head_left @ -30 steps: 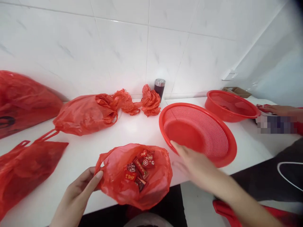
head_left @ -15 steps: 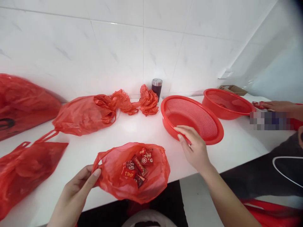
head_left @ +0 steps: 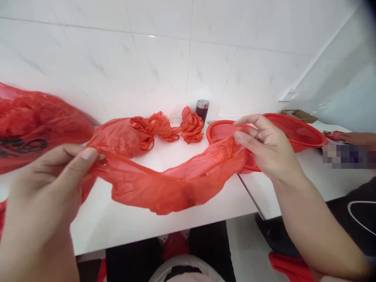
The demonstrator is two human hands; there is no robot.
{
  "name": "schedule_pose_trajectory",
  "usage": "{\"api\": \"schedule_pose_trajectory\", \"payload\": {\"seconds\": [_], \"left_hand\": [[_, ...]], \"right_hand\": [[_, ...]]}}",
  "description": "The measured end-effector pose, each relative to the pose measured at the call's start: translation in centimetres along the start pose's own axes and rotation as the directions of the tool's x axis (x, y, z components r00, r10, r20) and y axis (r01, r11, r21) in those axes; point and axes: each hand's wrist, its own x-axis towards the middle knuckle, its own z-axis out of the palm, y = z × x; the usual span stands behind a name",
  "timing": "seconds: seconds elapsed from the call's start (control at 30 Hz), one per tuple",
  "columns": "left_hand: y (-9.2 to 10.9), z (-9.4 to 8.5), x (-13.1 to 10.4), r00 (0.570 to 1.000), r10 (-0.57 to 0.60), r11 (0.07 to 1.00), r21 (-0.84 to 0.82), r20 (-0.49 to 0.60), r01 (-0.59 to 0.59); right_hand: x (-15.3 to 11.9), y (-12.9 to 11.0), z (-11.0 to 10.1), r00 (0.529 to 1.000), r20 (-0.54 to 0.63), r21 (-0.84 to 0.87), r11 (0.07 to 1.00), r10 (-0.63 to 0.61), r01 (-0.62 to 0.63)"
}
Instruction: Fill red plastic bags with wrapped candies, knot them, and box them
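Observation:
A thin red plastic bag point(head_left: 176, 192) hangs stretched between my two hands, above the front of the white table point(head_left: 123, 231). My left hand point(head_left: 55, 176) is closed, pinching one end of the bag between thumb and fingers. The other end is gripped by my right hand point(head_left: 261, 145), with thumb and fingertips together. The bag's inside and its contents are hidden from this angle. Behind my right hand stands a red plastic basket point(head_left: 221, 129) with a mesh wall, partly covered by the bag and hand.
Along the wall lie a filled red bag point(head_left: 114, 135), crumpled red bags point(head_left: 192, 125) and a dark cup with a silver lid point(head_left: 202, 109). A large red bag point(head_left: 44, 129) is at left. Farther right are another red basket point(head_left: 296, 129), a cardboard box point(head_left: 299, 116) and another person's hand point(head_left: 358, 138).
My right hand has left the basket's rim and taken hold of the bag's right side. The bag is lifted and pulled wide, so the small red packets inside no longer show.

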Motion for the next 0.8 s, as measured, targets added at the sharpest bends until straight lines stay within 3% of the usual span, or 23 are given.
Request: {"api": "schedule_pose_trajectory", "payload": {"seconds": [0.1,0.2,0.27,0.33,0.47,0.6,0.7,0.8], "left_hand": [[2.1,1.6,1.2,0.987,0.139,0.966,-0.232,0.087,-0.116],[3.2,2.1,1.3,0.976,0.102,0.918,-0.395,0.191,-0.019],[3.8,2.1,1.3,0.964,0.045,0.873,-0.480,0.263,0.090],[4.3,2.3,1.5,0.950,0.002,0.854,-0.494,0.313,0.162],[4.8,3.3,2.3,0.954,0.007,0.866,-0.478,0.299,0.144],[4.4,4.3,3.3,0.937,-0.074,0.895,-0.392,0.341,0.214],[4.2,4.7,3.7,0.955,-0.018,0.887,-0.435,0.296,0.152],[3.8,5.1,3.7,0.926,-0.151,0.856,-0.423,0.347,0.298]], "right_hand": [[2.2,-2.9,0.4,0.984,-0.016,-0.136,0.975,-0.180,0.176],[3.5,-3.7,0.5,0.939,-0.154,-0.157,0.946,-0.308,0.285],[4.2,-3.7,0.2,0.942,-0.102,-0.154,0.940,-0.321,0.303],[4.9,-3.6,0.1,0.953,0.006,-0.152,0.941,-0.304,0.301],[5.9,-3.3,0.2,0.950,-0.067,-0.040,0.952,-0.306,0.304],[6.8,-2.9,0.5,0.969,0.074,-0.023,0.971,-0.236,0.238],[7.3,-3.0,0.6,0.970,-0.033,0.033,0.970,-0.240,0.241],[7.6,-3.4,0.9,0.968,0.051,0.002,0.969,-0.246,0.246]]}}
